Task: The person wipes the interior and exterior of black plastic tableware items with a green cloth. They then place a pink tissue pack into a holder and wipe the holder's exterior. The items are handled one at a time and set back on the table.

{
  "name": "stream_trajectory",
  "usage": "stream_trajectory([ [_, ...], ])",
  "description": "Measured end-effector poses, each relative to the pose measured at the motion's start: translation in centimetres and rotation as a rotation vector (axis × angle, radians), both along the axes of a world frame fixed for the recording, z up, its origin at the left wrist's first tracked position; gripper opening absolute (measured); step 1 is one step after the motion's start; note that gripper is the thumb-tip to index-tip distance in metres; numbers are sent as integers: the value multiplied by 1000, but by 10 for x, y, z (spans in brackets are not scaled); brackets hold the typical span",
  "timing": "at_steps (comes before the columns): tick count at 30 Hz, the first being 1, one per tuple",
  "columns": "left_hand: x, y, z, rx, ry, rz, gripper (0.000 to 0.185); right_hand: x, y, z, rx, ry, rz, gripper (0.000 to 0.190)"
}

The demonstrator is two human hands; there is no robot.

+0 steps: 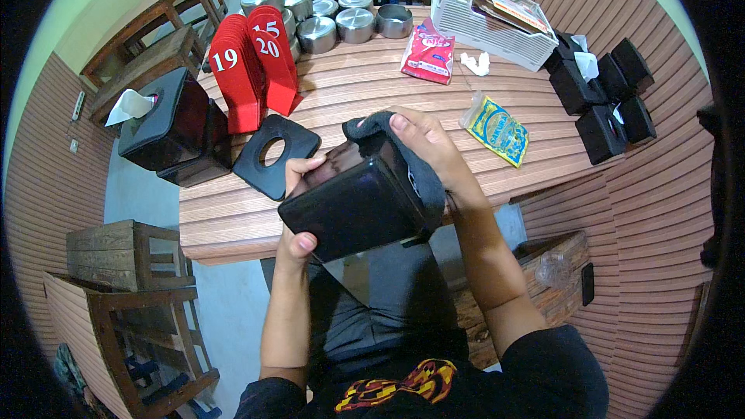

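Observation:
A black plastic tissue box body (pixel 355 209) is held tilted above the front edge of the table. My left hand (pixel 300 203) grips its closed end, with fingers and thumb on opposite sides. In my right hand (pixel 428 137) is a dark grey cloth (pixel 428 186), pressed over the rim and side at the other end of the box. Part of the cloth hangs down along that end. A loose black lid (pixel 279 154) with an oval hole lies on the table just left of the box. The inside of the box is mostly hidden.
Black tissue boxes (pixel 169 122) stand at the left, with red number stands (pixel 238 81) behind. Several round metal tins (pixel 317 35) sit at the back. A pink packet (pixel 430 55), yellow packet (pixel 497 131), white basket (pixel 495 29) and smaller black tissue boxes (pixel 599 134) occupy the right.

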State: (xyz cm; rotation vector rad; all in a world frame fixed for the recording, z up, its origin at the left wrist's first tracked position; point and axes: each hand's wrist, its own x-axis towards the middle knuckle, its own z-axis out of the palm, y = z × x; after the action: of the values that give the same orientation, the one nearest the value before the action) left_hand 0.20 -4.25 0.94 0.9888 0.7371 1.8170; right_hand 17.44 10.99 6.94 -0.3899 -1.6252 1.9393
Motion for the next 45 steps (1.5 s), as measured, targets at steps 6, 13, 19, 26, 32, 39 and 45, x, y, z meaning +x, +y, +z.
stream_trajectory([
  [6, -7, 4, -4, -75, -163, -17, 109, -9, 9, -27, -5, -31, -287, 35],
  [13, -17, 1, -19, -120, -261, 4, 101, 6, 23, -43, 335, -215, -416, 23],
  [19, -18, 4, -15, -39, -601, -124, 94, 7, 23, -41, 56, 2, -553, 28],
  [26, -24, 5, -13, 43, -684, -302, 92, 6, -14, 7, 376, 192, -550, 38],
  [32, -19, 5, -5, 38, -570, -151, 84, -37, -53, -6, 675, 204, -344, 59],
  [39, -20, 9, -4, 109, -728, -124, 70, -84, -98, -68, 409, 206, -419, 78],
  [45, -24, 4, -23, 145, -776, -93, 72, -63, -118, -72, 486, -86, -396, 72],
])
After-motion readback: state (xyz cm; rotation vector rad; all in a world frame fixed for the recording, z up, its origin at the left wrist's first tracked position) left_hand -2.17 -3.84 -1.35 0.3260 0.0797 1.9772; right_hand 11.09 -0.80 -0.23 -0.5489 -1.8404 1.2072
